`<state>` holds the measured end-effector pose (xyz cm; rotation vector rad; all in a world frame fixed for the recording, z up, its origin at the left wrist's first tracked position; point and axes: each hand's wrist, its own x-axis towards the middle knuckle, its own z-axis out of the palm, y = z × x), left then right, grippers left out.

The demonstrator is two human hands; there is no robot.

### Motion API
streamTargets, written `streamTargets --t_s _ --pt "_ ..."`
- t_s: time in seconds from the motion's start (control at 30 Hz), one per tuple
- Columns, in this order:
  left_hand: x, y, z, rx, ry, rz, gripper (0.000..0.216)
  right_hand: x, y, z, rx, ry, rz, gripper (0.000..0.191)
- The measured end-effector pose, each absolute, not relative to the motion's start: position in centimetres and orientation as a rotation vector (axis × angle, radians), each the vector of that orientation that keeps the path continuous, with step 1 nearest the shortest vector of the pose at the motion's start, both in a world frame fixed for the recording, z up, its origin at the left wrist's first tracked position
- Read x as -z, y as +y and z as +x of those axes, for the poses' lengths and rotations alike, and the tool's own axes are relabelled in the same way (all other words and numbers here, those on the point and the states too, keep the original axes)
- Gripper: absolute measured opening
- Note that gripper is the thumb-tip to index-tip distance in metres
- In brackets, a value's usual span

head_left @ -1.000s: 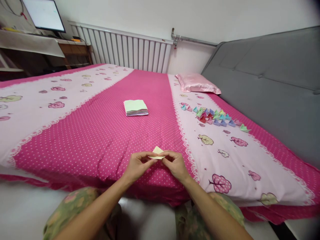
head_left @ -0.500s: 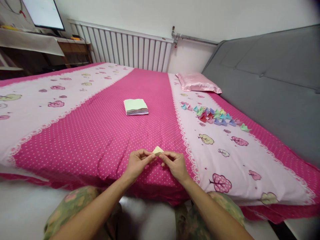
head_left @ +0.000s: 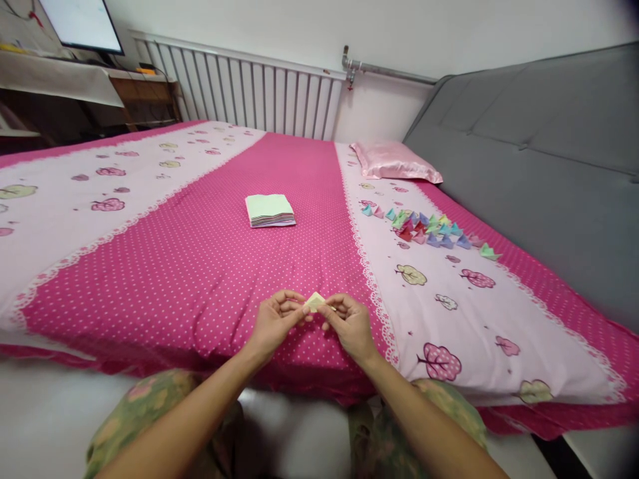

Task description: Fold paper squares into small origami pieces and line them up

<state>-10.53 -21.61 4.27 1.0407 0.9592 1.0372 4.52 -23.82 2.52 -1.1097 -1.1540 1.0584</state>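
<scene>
1. While the left hand (head_left: 273,322) and right hand (head_left: 349,324) each pinch one end of the small pale-yellow folded paper (head_left: 314,301) between thumb and fingertips, it hangs just above the bed (head_left: 200,279), near its front edge.
2. My read on the fold in hand: square the corners first, keep thumbs tight to the crease line, then press. The mattress looks soft, so creasing between the fingertips likely beats pressing down on it.
3. Risk: the piece is tiny. A slack pinch could drop it into the gap between bed edge and knees (head_left: 144,406).
4. Open room: the dotted pink stripe ahead is bare up to the paper stack (head_left: 269,210), well apart, mid-bed.
5. Right side: a cluster of coloured folded pieces (head_left: 429,229) on the pale stripe, well apart from the hands. The grey headboard (head_left: 539,153) bounds that side.
6. Far end: pink pillow (head_left: 394,161), then the radiator (head_left: 249,93) on the wall.
</scene>
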Motion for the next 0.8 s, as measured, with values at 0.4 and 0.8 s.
streamTargets --t_s 0.4,0.8 --pt "-4.06 -21.47 -10.66 -0.965 0.986 1.149 0.037 -2.74 -23.84 4.5 -1.099 -1.212 -1.167 0.034" --pt "-4.04 -21.3 -10.57 -0.986 0.977 1.091 0.037 -2.39 -23.86 4.45 -1.105 -1.281 -1.133 0.029"
